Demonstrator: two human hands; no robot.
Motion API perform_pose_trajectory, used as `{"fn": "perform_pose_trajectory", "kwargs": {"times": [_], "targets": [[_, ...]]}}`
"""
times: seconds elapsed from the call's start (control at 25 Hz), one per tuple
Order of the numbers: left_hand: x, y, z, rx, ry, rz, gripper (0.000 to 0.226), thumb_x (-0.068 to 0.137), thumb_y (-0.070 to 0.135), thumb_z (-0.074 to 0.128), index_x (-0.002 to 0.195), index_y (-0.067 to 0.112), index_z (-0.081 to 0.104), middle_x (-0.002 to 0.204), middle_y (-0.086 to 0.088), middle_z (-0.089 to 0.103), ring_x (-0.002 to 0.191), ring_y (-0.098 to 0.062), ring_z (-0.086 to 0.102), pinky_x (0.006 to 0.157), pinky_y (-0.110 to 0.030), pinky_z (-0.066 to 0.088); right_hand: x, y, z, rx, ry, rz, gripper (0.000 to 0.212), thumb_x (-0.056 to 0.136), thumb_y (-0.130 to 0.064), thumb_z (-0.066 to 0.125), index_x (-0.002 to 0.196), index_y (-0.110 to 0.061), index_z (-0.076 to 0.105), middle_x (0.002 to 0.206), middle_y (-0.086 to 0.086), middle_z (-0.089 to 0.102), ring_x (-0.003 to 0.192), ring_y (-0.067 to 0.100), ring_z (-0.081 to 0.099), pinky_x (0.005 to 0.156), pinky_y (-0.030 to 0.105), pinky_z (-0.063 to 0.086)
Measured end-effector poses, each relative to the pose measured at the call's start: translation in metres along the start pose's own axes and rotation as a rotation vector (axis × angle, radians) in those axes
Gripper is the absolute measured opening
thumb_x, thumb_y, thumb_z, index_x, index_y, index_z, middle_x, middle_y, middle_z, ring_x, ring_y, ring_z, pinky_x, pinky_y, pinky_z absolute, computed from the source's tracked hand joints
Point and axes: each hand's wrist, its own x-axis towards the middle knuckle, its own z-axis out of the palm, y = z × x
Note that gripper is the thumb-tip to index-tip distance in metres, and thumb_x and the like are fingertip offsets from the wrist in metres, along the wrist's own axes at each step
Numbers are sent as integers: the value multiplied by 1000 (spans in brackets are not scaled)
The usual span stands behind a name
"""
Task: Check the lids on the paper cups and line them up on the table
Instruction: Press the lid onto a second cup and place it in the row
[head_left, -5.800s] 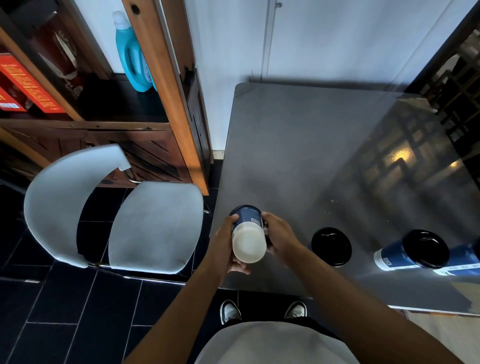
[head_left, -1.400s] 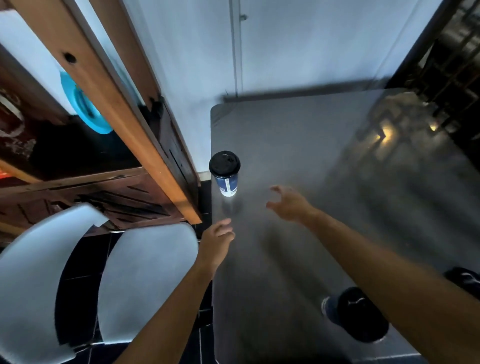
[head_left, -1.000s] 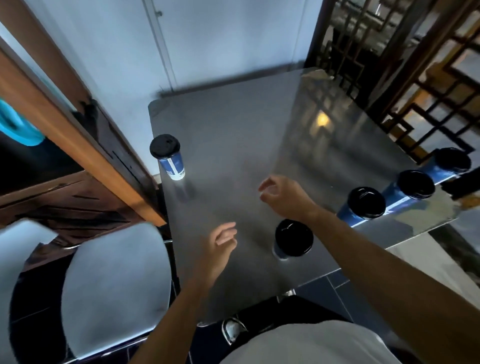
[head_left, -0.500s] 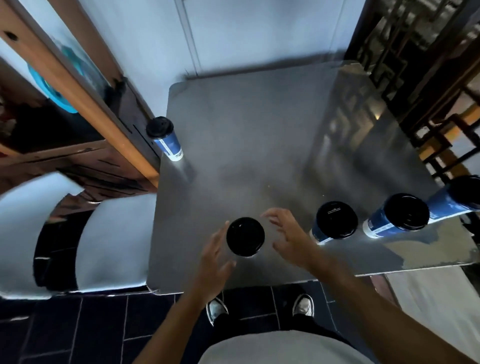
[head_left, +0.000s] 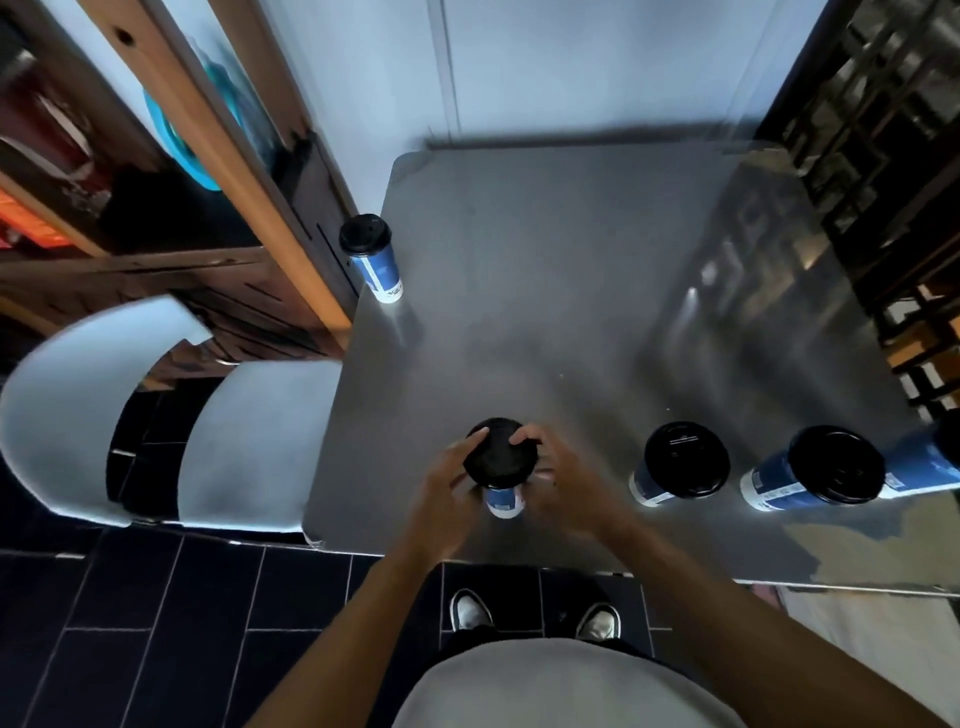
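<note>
Grey table (head_left: 571, 270), metal-look top; pale chair (head_left: 156, 415) at its left side. Four blue paper cups with black lids: far cup (head_left: 375, 262) alone at the left edge, two cups (head_left: 675, 465) (head_left: 821, 470) upright along the near edge, near cup (head_left: 500, 470) leftmost of that row. Left hand (head_left: 447, 486) and right hand (head_left: 558, 480) curl around the near cup, fingertips pressing its lid (head_left: 500, 449).

You stood on dark floor tiles (head_left: 156, 623) facing a pale wall (head_left: 571, 67); a white chair (head_left: 249, 441) and wooden shelving (head_left: 218, 156) sat left.
</note>
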Motion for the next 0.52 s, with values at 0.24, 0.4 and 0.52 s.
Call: {"fn": "perform_pose_trajectory", "kwargs": {"times": [0.24,0.4,0.52], "targets": [[15,23,-13,-344,-106,-215,38,99,29,60,136,32,54,120,-7,69,105,-23,71,82,-36,62,20,-17,-5,255,-1,229,31,93,-47,60,119,-31,58,101,12,67,80,21,69,72,42,62],[27,8,14,-637,-110,-462,70,85,69,62,137,22,57,133,-25,62,120,-51,59,96,-71,48,23,-22,8,382,65,372,40,104,-43,41,120,-12,59,104,14,66,76,16,64,57,26,54],[32,-4,27,-682,-3,-650,83,71,77,60,128,17,64,122,-25,69,113,-50,64,94,-75,46,22,-17,16,449,124,432,46,104,-44,38,121,-8,61,108,18,66,81,19,63,65,32,53]]}}
